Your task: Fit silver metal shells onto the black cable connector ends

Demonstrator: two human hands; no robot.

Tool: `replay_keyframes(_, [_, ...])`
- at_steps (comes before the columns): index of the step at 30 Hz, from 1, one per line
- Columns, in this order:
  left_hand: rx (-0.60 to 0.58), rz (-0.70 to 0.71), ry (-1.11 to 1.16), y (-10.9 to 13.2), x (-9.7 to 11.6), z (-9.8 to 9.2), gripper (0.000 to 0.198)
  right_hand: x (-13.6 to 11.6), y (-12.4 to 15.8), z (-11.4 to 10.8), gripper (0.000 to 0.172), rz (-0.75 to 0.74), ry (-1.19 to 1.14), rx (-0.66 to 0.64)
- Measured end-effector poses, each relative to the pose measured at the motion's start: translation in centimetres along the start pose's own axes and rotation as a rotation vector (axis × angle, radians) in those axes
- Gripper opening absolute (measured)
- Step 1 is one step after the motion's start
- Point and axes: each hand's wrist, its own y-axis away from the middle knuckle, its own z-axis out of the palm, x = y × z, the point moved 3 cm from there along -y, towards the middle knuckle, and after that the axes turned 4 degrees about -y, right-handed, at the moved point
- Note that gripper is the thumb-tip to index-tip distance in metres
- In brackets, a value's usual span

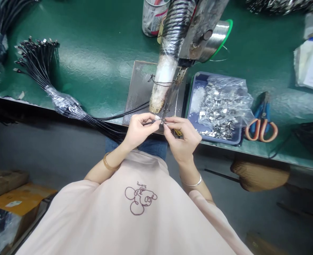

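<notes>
My left hand [141, 129] pinches a thin black cable [149, 123] close to its end, at the table's front edge. Against that end, the thumb and fingertips of my right hand [183, 132] are closed on a small metal connector piece [162, 121]; its exact shape is too small to make out. Both hands meet just below the tip of a white, scorched-looking tube [160, 83] that hangs from above. To the left lies a bundle of black cables [68, 105] wrapped in clear film, with metal plugs at its far end. Some cables run from it toward my left hand.
Right of my hands, a blue tray [195, 83] holds small metal shells [217, 106] and a plastic bag. Beyond it lie orange-handled pliers [262, 120]. Behind the tube stand a solder wire spool [218, 39] and a cup [151, 21]. A grey plate [140, 79] lies under the tube.
</notes>
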Motion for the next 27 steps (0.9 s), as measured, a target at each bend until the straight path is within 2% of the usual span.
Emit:
replay_keyframes(4, [0.004,-0.011,-0.010,0.0,0.1,-0.1,0.016,-0.3,-0.1,-0.2,0.017,-0.010,0.004,-0.012])
replay_keyframes(10, [-0.058,-0.045,-0.015,0.2,-0.1,-0.3,0.021,-0.2,0.4,-0.4,0.018,-0.050,-0.005,-0.087])
replay_keyframes(17, [-0.021,-0.040,-0.093,0.2,-0.3,-0.3,0.019,0.2,0.0,-0.2,0.015,-0.006,-0.013,-0.095])
replay_keyframes(19, [-0.056,-0.033,-0.134,0.4,-0.2,-0.3,0.017,0.2,-0.1,-0.5,0.013,0.027,-0.021,-0.130])
replay_keyframes(22, [-0.225,-0.008,-0.238,1.1,0.2,-0.4,0.015,0.0,0.2,-2.0,0.008,0.105,-0.020,-0.161])
replay_keyframes(23, [-0.310,0.009,-0.290,1.5,0.3,-0.5,0.016,-0.2,0.3,-2.9,0.008,0.108,-0.003,-0.119])
replay_keyframes(25, [-0.462,0.057,-0.387,2.2,0.3,-0.6,0.021,-0.9,0.5,-5.3,0.007,0.035,0.061,0.108])
replay_keyframes(27, [-0.478,0.112,-0.415,2.6,0.2,-1.2,0.022,-1.2,0.6,-7.7,0.006,-0.014,0.136,0.351])
